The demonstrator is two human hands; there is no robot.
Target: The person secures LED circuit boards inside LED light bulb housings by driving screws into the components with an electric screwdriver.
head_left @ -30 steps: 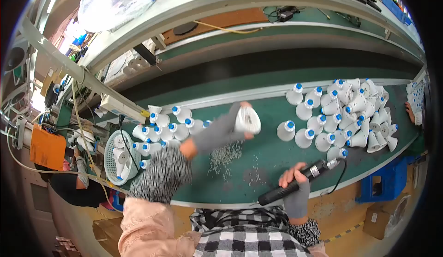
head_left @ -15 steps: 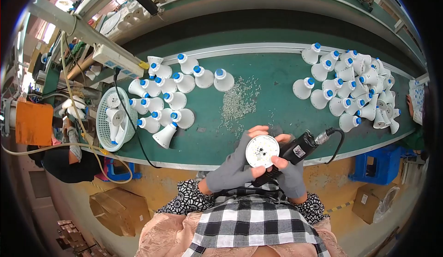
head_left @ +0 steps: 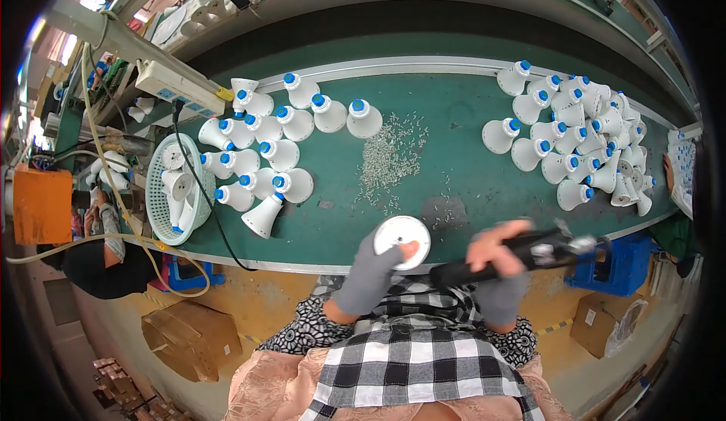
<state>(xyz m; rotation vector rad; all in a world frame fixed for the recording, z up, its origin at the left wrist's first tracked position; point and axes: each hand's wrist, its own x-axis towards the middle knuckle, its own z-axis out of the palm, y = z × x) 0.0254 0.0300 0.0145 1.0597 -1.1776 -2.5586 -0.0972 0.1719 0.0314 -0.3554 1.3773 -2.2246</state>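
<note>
My left hand (head_left: 372, 268), in a grey fingerless glove, is closed around a white LED bulb (head_left: 398, 233), thumb across its round face. The bulb's flat circuit board side is turned up, and its body below is hidden. My right hand (head_left: 499, 258), gloved the same way and blurred, grips a black electric screwdriver (head_left: 543, 252) with a cable at its outer end. The screwdriver lies sideways, its narrower end pointing left, apart from the bulb. Just beyond my hands, a loose heap of small screws (head_left: 389, 156) lies on the green tabletop (head_left: 454, 134).
Several white bulb housings (head_left: 364, 119) with blue caps stand at left; a larger cluster (head_left: 560, 168) stands at right. A light green basket (head_left: 157, 211) holds more. A black cable (head_left: 213, 208) crosses the left side. Another person's arm (head_left: 113, 241) shows at far left.
My hands have moved apart: the left, with the bulb, went left, and the right swung the electric screwdriver rightward and flatter. My right fingers have left the bulb. The view shifted slightly.
</note>
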